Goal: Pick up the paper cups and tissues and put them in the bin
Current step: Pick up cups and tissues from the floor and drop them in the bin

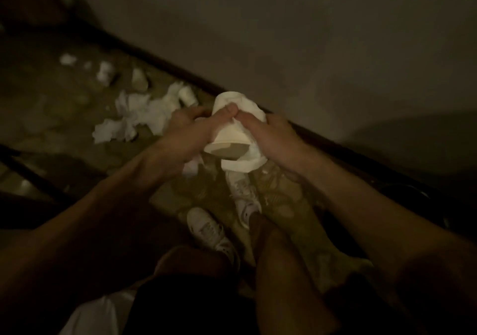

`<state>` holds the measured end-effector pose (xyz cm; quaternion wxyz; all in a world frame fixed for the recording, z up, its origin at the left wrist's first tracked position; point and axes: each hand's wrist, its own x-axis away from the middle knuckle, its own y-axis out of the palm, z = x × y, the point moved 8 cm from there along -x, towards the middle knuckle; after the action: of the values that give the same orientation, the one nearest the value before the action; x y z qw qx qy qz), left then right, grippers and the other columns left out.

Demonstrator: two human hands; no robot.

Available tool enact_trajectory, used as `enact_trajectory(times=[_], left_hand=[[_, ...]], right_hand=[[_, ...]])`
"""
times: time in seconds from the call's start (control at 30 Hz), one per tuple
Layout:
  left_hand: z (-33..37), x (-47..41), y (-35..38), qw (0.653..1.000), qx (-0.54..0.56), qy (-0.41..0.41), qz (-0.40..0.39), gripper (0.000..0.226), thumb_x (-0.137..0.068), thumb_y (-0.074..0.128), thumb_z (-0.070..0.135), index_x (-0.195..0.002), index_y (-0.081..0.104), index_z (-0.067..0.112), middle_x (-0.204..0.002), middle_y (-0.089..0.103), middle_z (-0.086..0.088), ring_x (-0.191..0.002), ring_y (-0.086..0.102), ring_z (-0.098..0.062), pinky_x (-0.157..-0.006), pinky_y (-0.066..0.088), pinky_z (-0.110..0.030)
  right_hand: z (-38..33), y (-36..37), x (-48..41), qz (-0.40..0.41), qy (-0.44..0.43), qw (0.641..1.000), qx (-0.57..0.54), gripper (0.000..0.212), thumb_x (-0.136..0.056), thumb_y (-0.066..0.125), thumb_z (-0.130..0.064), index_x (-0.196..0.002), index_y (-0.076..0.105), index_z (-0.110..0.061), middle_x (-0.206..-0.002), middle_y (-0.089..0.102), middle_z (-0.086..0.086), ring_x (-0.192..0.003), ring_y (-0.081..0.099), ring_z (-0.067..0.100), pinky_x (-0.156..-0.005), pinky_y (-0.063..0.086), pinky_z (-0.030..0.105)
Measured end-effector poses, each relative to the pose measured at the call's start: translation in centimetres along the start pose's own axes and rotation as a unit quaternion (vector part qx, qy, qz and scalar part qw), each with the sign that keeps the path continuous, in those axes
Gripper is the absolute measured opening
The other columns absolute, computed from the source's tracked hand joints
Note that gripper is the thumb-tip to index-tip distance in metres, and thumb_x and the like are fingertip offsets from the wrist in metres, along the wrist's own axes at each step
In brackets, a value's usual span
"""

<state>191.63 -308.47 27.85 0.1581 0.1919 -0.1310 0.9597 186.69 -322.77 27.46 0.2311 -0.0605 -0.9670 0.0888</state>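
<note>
In dim light my left hand (185,136) and my right hand (273,138) both grip a bundle of white paper cups (229,138) and tissue (245,163) held above the floor. The open mouth of one cup faces me. More crumpled tissues (129,118) lie on the floor to the left. Further left, along the wall's base, a paper cup (188,95) and other small white pieces (104,72) lie scattered. No bin is clearly visible.
A pale wall (284,38) rises at the upper right, with a dark skirting line (160,58) running diagonally. My white shoes (206,231) stand on the patterned floor below the bundle. A dark round object (407,192) sits at the right by the wall.
</note>
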Motion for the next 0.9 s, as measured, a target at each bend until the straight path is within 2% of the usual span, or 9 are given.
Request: enact_trajectory(times=[0.07,0.13,0.2,0.27,0.33,0.5,0.63,0.8,0.9], left_hand=[[3.8,4.1,2.0,1.0,0.01,0.029,0.003,0.065,-0.07,0.073,0.067,-0.114,0.07,0.019,-0.096,0.076,0.0,-0.079,0.075,-0.014,-0.068,0.061,-0.03],[7.6,8.4,4.3,0.997,0.043,0.063,-0.006,0.061,-0.075,0.072,0.063,-0.116,0.069,0.017,-0.102,0.075,-0.002,-0.086,0.074,-0.015,-0.076,0.062,-0.034],[10.8,12.5,7.3,0.993,0.069,0.091,-0.027,0.052,-0.08,0.072,0.055,-0.115,0.069,0.017,-0.106,0.074,-0.003,-0.091,0.073,-0.018,-0.081,0.061,-0.038],[12.5,15.2,11.1,0.99,0.078,0.101,-0.065,0.046,-0.082,0.073,0.051,-0.112,0.068,0.017,-0.105,0.075,-0.003,-0.092,0.073,-0.019,-0.084,0.06,-0.04],[12.7,16.8,15.4,0.986,0.077,0.092,-0.113,0.044,-0.081,0.074,0.049,-0.111,0.068,0.016,-0.102,0.076,-0.004,-0.091,0.074,-0.02,-0.084,0.06,-0.04],[5.8,18.6,27.4,0.977,0.056,-0.018,-0.206,0.069,-0.074,0.079,0.054,-0.125,0.055,0.014,-0.11,0.071,-0.008,-0.089,0.074,-0.022,-0.066,0.06,-0.035],[-2.8,17.7,36.6,0.956,0.004,-0.138,-0.259,0.101,-0.048,0.077,0.08,-0.125,0.062,0.015,-0.111,0.072,-0.01,-0.098,0.072,-0.028,-0.086,0.058,-0.047],[-8.4,14.1,42.8,0.952,-0.026,-0.188,-0.24,0.069,-0.077,0.057,0.05,-0.127,0.057,0.002,-0.111,0.069,-0.017,-0.088,0.071,-0.029,-0.055,0.055,-0.031],[-11.3,11.4,44.7,0.944,-0.066,-0.228,-0.229,0.037,-0.094,0.048,0.03,-0.113,0.061,0.002,-0.1,0.066,-0.014,-0.077,0.064,-0.025,-0.053,0.048,-0.028]], right_hand=[[-2.7,-2.7,5.6,0.046,-0.029,0.998,-0.026,0.022,-0.09,0.061,-0.05,-0.085,0.065,-0.029,-0.087,0.072,-0.007,-0.083,0.071,0.012,-0.078,0.058,0.028],[-5.3,-5.3,11.4,0.083,-0.054,0.993,-0.07,0.022,-0.092,0.059,-0.049,-0.08,0.059,-0.031,-0.084,0.068,-0.01,-0.083,0.069,0.01,-0.079,0.057,0.027],[-6.1,-8.1,16.2,0.125,-0.064,0.984,-0.108,0.023,-0.093,0.057,-0.049,-0.095,0.063,-0.027,-0.092,0.067,-0.007,-0.091,0.068,0.013,-0.087,0.056,0.031],[-5.3,-11.1,20.0,0.175,-0.063,0.972,-0.143,0.044,-0.092,0.057,-0.053,-0.122,0.06,-0.021,-0.107,0.068,-0.003,-0.099,0.067,0.016,-0.092,0.056,0.035],[-3.0,-14.2,22.8,0.219,-0.067,0.958,-0.171,0.05,-0.09,0.059,-0.054,-0.127,0.054,-0.02,-0.114,0.067,0.0,-0.1,0.067,0.015,-0.09,0.057,0.036],[8.3,-20.1,27.9,0.324,0.016,0.91,-0.259,0.046,-0.085,0.068,-0.051,-0.113,0.046,-0.021,-0.112,0.062,0.0,-0.096,0.065,0.013,-0.082,0.059,0.033],[18.3,-23.6,29.3,0.411,0.097,0.866,-0.268,0.048,-0.084,0.07,-0.05,-0.115,0.059,-0.014,-0.105,0.067,-0.001,-0.091,0.065,0.012,-0.083,0.057,0.034],[26.1,-26.2,27.5,0.433,0.151,0.833,-0.311,0.04,-0.088,0.07,-0.039,-0.116,0.066,-0.011,-0.104,0.072,0.004,-0.093,0.07,0.016,-0.082,0.06,0.036],[29.5,-26.5,24.8,0.383,0.199,0.837,-0.336,0.029,-0.09,0.067,-0.031,-0.115,0.062,-0.016,-0.107,0.07,0.003,-0.094,0.069,0.016,-0.078,0.059,0.031]])
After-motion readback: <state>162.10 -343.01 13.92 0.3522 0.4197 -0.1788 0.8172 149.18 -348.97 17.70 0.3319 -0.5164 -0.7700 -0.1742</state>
